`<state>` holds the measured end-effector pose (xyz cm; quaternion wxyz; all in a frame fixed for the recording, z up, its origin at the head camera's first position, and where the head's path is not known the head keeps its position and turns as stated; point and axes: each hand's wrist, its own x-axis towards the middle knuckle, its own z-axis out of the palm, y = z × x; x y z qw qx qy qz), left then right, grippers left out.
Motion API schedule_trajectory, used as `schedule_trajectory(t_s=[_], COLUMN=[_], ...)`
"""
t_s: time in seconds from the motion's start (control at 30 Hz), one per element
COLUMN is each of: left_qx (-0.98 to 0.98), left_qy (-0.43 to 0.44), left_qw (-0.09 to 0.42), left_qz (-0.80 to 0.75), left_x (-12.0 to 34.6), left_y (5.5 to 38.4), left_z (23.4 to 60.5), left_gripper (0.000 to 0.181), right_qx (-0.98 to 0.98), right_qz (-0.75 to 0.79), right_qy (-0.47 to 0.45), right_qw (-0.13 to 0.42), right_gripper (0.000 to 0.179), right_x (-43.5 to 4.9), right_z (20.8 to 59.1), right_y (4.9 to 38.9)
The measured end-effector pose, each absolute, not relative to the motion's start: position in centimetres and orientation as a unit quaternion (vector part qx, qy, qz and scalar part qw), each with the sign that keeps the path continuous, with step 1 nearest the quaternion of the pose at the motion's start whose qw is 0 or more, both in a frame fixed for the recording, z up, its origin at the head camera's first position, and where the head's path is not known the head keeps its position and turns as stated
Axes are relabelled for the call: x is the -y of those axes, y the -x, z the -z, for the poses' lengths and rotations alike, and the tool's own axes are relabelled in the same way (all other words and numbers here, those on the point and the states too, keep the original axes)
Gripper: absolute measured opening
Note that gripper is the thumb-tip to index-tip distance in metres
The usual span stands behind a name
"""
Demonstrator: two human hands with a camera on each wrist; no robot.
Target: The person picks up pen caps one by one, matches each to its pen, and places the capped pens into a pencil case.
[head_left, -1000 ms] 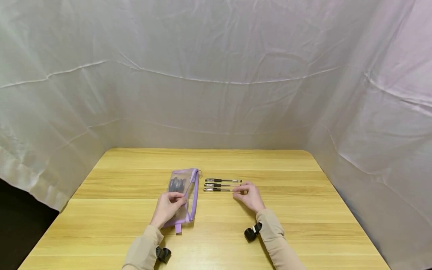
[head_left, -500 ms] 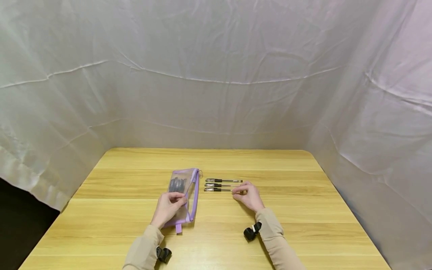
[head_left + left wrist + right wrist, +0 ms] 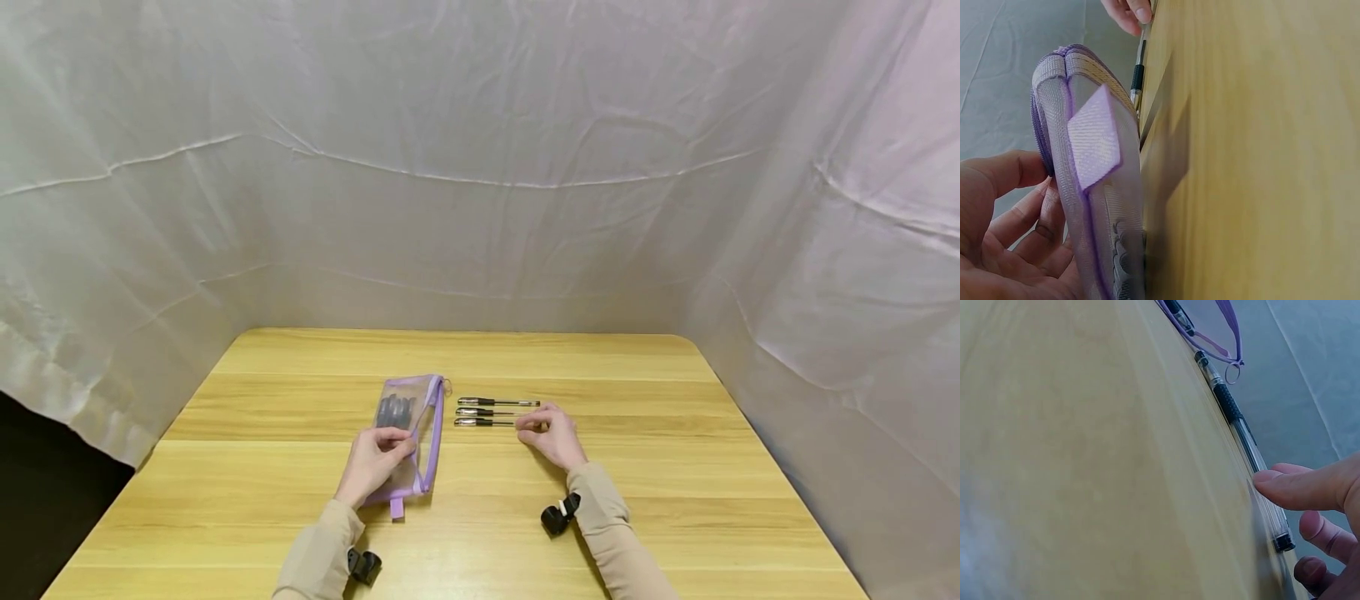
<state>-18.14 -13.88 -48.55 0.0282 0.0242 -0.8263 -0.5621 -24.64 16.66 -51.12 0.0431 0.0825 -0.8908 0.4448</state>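
A see-through mesh zip pouch (image 3: 405, 390) with purple trim lies left of centre in the head view, its unzipped mouth facing right. Dark pens (image 3: 394, 412) show through its mesh. My left hand (image 3: 371, 462) pinches the pouch's upper edge between thumb and fingers, lifting it; the left wrist view shows this grip beside a purple tab (image 3: 1096, 139). Three black-gripped clear pens lie parallel to the right: a far pen (image 3: 491, 402), a middle pen (image 3: 476, 412) and a near pen (image 3: 480, 422). My right hand (image 3: 557, 440) pinches the near pen's right end, thumb (image 3: 1285, 487) in front.
The wooden table (image 3: 645, 517) extends around both hands, with its far edge well behind the pens. Pale grey cloth (image 3: 480, 233) hangs behind and at both sides. A small ring (image 3: 1232, 373) hangs at the pouch's far corner. Black wrist cameras (image 3: 557, 518) sit under both sleeves.
Almost nothing differs. Both hands keep the same grips on pouch and pen, and the pens lie where they were; the whole head view has shifted by only a few pixels.
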Motion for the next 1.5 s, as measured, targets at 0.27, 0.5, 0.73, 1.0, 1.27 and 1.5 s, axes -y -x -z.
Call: schedule_trajectory(t_s=[0.27, 0.5, 0.73, 1.0, 1.27, 1.5], left_qx=[0.830, 0.827, 0.826, 0.828, 0.828, 0.828], left_qy=[-0.018, -0.020, -0.026, -0.024, -0.022, -0.021], left_qw=[0.034, 0.030, 0.026, 0.030, 0.033, 0.037], left_qz=[0.557, 0.561, 0.563, 0.560, 0.559, 0.560], left_x=[14.0, 14.0, 13.9, 13.9, 14.0, 14.0], left_y=[18.2, 18.1, 18.0, 18.1, 18.1, 18.2], left_z=[48.7, 48.6, 48.6, 48.6, 48.7, 48.8], left_gripper=[0.016, 0.016, 0.017, 0.016, 0.016, 0.015], right_qx=[0.894, 0.900, 0.916, 0.928, 0.928, 0.932], right_qz=[-0.440, -0.423, -0.388, -0.356, -0.350, -0.340], right_qy=[-0.072, -0.088, -0.089, -0.099, -0.116, -0.117], right_qw=[0.042, 0.050, 0.055, 0.047, 0.045, 0.044], right_gripper=[0.016, 0.014, 0.009, 0.007, 0.005, 0.008], right_x=[-16.6, -16.5, -16.3, -16.1, -16.1, -16.1], right_z=[50.9, 51.1, 50.9, 50.4, 50.3, 50.3], right_y=[25.1, 25.6, 25.8, 25.7, 25.4, 25.3])
